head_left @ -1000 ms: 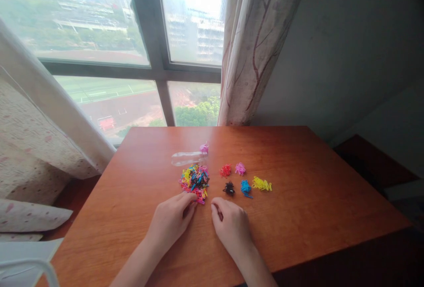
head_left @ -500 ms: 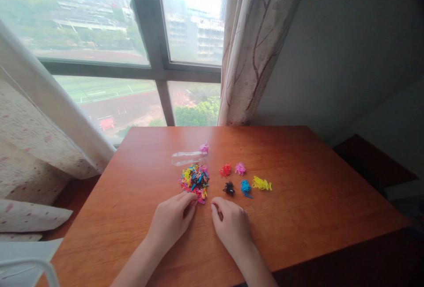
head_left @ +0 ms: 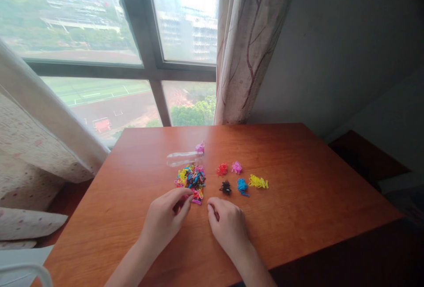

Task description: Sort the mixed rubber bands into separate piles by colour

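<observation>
A mixed pile of small coloured elastic bands (head_left: 190, 177) lies on the wooden table. At its near edge is my left hand (head_left: 167, 209), thumb and forefinger drawn together against the bands; whatever is between the tips is too small to make out. My right hand (head_left: 229, 221) rests on the table to the right, its fingers curled in and closed, their contents hidden. Beyond it are small separate heaps of one colour each: red bands (head_left: 222, 169), pink bands (head_left: 236, 167), black bands (head_left: 225, 187), blue bands (head_left: 242, 186) and yellow bands (head_left: 259, 182).
Behind the mixed pile a clear plastic bottle (head_left: 182, 159) lies on its side, with a pink piece (head_left: 200, 147) at its right end. The table (head_left: 298, 198) reaches back to a window and curtains (head_left: 245, 57). A white object (head_left: 26, 265) stands at the lower left.
The view has shifted slightly to the right. My left forefinger has lifted a little at the pile's edge; my right hand keeps nearly the same pose.
</observation>
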`<state>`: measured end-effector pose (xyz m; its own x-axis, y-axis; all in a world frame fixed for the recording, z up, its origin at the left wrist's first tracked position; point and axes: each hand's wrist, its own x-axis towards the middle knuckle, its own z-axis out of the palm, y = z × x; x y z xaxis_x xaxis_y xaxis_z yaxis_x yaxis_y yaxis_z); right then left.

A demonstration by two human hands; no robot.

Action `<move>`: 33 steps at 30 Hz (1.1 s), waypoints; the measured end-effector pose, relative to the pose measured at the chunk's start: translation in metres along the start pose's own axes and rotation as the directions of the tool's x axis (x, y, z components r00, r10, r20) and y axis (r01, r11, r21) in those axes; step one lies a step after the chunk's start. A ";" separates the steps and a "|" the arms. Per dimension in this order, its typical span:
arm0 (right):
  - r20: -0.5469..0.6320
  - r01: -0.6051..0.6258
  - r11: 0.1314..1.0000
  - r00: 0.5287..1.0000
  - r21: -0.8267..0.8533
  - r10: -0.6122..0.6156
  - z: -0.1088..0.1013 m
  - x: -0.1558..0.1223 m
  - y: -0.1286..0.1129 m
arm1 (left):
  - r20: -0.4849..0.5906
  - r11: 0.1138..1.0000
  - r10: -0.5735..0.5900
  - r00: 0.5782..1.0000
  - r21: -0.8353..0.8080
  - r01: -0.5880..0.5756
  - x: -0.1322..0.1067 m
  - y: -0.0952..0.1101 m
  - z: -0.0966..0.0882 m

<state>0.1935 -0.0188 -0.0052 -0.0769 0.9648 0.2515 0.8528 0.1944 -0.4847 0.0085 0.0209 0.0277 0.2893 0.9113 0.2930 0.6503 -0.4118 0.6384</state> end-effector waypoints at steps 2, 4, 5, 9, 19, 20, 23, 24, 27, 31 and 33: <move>0.000 -0.001 1.000 1.000 0.005 0.001 -0.001 0.000 -0.001 | 0.040 0.999 0.029 0.999 0.034 -0.030 0.016 0.009 0.000; 0.002 -0.005 1.000 1.000 0.010 0.005 -0.002 0.001 -0.001 | 0.090 0.994 0.069 0.994 0.082 -0.077 0.037 0.018 0.005; 0.003 -0.008 1.000 1.000 0.014 0.008 -0.002 0.001 -0.001 | 0.107 0.989 0.083 0.991 0.116 -0.095 0.048 0.021 0.008; -0.007 -0.010 0.998 1.000 0.060 0.011 -0.001 0.001 0.000 | 0.166 0.981 0.109 0.980 0.139 -0.132 0.090 0.028 0.029; -0.012 0.004 0.998 1.000 0.057 -0.004 0.000 0.000 0.001 | 0.227 0.973 0.093 0.969 0.186 -0.137 0.118 0.022 0.049; -0.014 0.007 0.999 1.000 0.049 -0.006 -0.001 0.001 0.001 | 0.222 0.973 0.093 0.971 0.185 -0.135 0.116 0.021 0.046; -0.018 0.015 0.999 1.000 0.030 -0.014 -0.002 0.001 0.000 | 0.202 0.976 0.096 0.975 0.174 -0.132 0.107 0.018 0.032; -0.018 0.017 0.999 1.000 0.027 -0.016 -0.002 0.001 0.000 | 0.195 0.977 0.096 0.976 0.170 -0.130 0.102 0.017 0.026; -0.016 0.021 0.999 1.000 0.029 -0.020 -0.002 0.000 -0.001 | 0.169 0.980 0.089 0.982 0.160 -0.117 0.083 0.014 0.008; -0.011 0.016 1.000 1.000 0.024 -0.016 -0.001 0.000 -0.001 | 0.127 0.993 0.057 0.990 0.094 -0.069 0.051 0.010 -0.009; -0.012 0.014 1.000 1.000 0.011 -0.014 -0.001 0.000 -0.001 | 0.123 0.997 0.031 0.992 0.067 -0.040 0.034 0.006 -0.012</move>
<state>0.1931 -0.0192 -0.0040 -0.0828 0.9599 0.2679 0.8461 0.2097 -0.4900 0.0142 0.0495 0.0500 0.3934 0.8918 0.2234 0.6839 -0.4463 0.5772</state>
